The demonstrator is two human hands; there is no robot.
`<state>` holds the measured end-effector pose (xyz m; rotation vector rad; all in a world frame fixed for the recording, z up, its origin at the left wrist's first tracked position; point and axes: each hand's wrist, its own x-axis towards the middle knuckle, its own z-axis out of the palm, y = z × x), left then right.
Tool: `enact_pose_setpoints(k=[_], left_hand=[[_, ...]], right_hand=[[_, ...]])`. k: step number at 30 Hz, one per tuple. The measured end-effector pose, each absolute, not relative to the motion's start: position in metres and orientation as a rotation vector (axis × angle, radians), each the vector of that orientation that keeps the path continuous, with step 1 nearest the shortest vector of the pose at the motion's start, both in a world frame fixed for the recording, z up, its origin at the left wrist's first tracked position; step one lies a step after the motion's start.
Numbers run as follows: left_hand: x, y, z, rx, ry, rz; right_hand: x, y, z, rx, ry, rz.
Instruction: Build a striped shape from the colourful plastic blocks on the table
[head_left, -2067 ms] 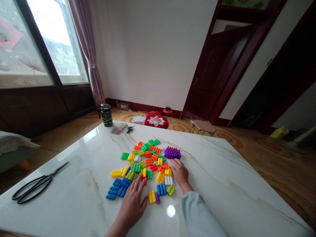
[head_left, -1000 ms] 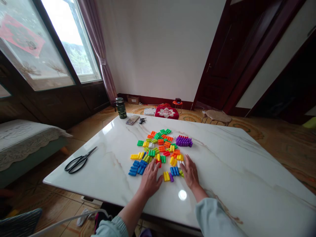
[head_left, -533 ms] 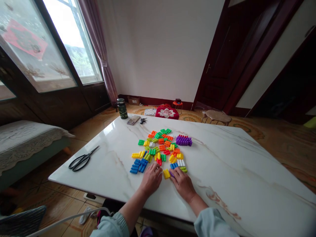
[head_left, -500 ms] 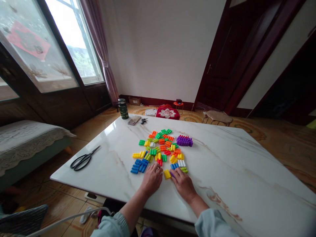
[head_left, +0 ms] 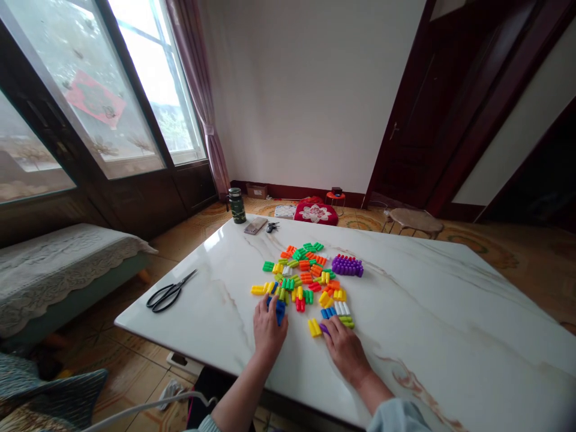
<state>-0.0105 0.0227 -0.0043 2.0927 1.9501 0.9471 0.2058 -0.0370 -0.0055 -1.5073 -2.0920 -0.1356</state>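
Many colourful plastic building blocks [head_left: 305, 278], shaped like short ribbed tubes, lie in a loose pile on a white marble-patterned table [head_left: 427, 300]. At the pile's near left edge, my left hand [head_left: 269, 330] has its fingers and thumb around blue blocks [head_left: 278, 308], partly covering them. My right hand [head_left: 345, 349] pinches a purple block [head_left: 324, 328], mostly hidden under its fingers, close beside a yellow block [head_left: 314, 327]. Blue, white and light green blocks lie just beyond the right hand. A joined purple cluster with red tips [head_left: 347, 266] sits right of the pile.
Black-handled scissors [head_left: 171, 291] lie at the table's left. Toward the far left corner are a green camouflage bottle [head_left: 236, 206], a phone [head_left: 255, 225] and keys [head_left: 272, 227]. A stool [head_left: 414, 222] stands beyond the far edge.
My left hand has moved left, from the front of the pile onto the blue blocks. The right hand stays by the purple block. The view has turned slightly left.
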Motion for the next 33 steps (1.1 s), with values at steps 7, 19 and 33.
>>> enact_pose_setpoints(k=[7, 19, 33], left_hand=[[0.014, 0.017, 0.000, 2.282, 1.493, 1.203], [0.090, 0.182, 0.054, 2.348, 1.735, 0.744], [0.154, 0.318, 0.039, 2.529, 1.363, 0.044]], right_hand=[[0.204, -0.035, -0.013, -1.455, -2.021, -0.212], [0.212, -0.026, -0.027, -1.384, -2.124, -0.197], [0.214, -0.015, -0.058, -1.438, -2.164, -0.256]])
